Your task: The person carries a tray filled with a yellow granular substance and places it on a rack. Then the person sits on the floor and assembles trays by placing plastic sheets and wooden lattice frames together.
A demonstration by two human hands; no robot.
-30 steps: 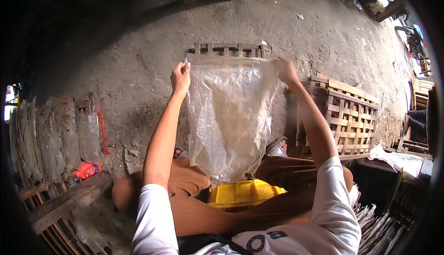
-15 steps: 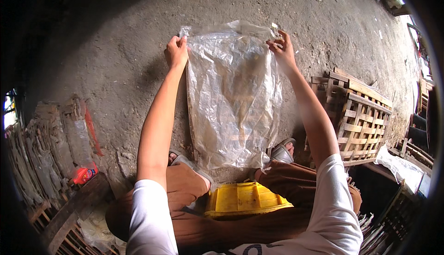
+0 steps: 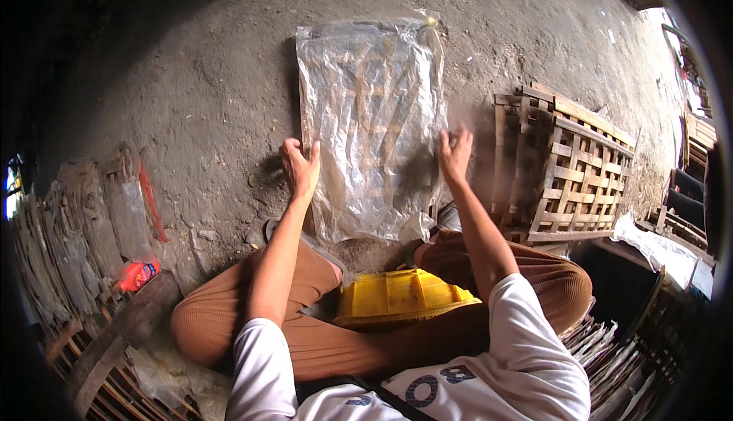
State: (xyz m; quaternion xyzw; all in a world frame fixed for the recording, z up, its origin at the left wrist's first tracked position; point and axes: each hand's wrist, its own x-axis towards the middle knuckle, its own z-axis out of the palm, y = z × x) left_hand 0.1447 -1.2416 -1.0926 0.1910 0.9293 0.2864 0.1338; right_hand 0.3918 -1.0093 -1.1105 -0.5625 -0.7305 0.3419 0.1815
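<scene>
A crinkled clear plastic sheet (image 3: 374, 127) lies spread on the floor in front of me. Through it I can faintly see crossing slats of a wooden lattice panel beneath. At the sheet's left edge is my left hand (image 3: 302, 170), thumb and fingers apart; the thumb is at the plastic's border, and I cannot tell whether it touches. My right hand (image 3: 456, 155) is by the right edge with fingers spread, gripping nothing. The plastic's near end is rumpled and reaches toward my feet.
Woven wooden lattice panels (image 3: 584, 180) lean in a stack at right. Beneath my legs sits a yellow plastic crate or basin (image 3: 405, 296). Stacked thin strips (image 3: 65, 245) and a red packet (image 3: 139, 274) are at left. White plastic (image 3: 657, 249) lies at far right.
Both hands have let go of the sheet's far corners and come back toward me along its sides. The sheet's far edge now lies flatter over the lattice.
</scene>
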